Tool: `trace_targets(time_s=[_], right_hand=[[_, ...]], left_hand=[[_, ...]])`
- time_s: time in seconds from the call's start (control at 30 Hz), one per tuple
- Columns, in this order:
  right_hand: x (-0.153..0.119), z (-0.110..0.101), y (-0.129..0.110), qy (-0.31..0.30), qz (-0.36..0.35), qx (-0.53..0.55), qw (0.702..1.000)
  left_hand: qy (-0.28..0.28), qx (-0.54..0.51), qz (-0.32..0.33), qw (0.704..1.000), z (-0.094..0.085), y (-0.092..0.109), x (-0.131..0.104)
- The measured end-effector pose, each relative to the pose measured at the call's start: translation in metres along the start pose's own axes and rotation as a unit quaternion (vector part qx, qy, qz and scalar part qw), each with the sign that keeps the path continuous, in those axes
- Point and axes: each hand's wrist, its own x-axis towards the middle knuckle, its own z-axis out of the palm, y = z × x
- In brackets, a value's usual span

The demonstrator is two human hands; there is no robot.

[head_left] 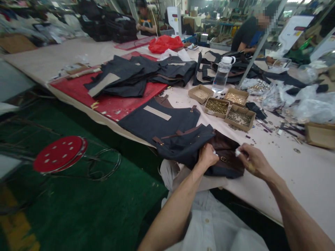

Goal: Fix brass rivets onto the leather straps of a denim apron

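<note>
A dark fabric bag piece [180, 144] with brown leather straps lies across the front edge of the table. Its brown leather part [226, 148] carries a small metal buckle [223, 159]. My left hand [208, 156] is closed on the dark fabric, left of the leather. At the leather's right edge, my right hand [252, 162] pinches with thumb and finger, and the edge appears to be between them. Something small and white shows at the fingertips of both hands; I cannot tell whether it is a covering or a held scrap.
Cardboard trays of small metal parts [216, 106] stand behind the bag piece, beside a water bottle [222, 75]. More dark fabric panels [123, 75] lie on a red board [75, 89]. A red stool [61, 153] stands at left. Two people work at the back.
</note>
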Motion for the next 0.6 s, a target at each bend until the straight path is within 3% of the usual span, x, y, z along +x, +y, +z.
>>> trace_targets(time_s=[0.07, 0.13, 0.33, 0.6], right_hand=[[0.001, 0.016, -0.031, -0.039, -0.065, 0.006, 0.997], [0.006, 0.034, -0.048, -0.063, -0.094, -0.015, 0.993], [0.023, 0.056, -0.04, -0.091, -0.109, -0.024, 0.99], [0.038, 0.054, -0.042, -0.11, 0.029, 0.067, 0.991]], left_hand=[[-0.005, 0.003, 0.002, 1.0, 0.0, 0.0, -0.001], [-0.005, 0.005, 0.009, 1.0, 0.0, -0.002, -0.002], [0.014, -0.004, 0.017, 1.0, 0.004, -0.007, -0.006], [0.003, -0.016, 0.004, 1.0, 0.003, -0.006, -0.006]])
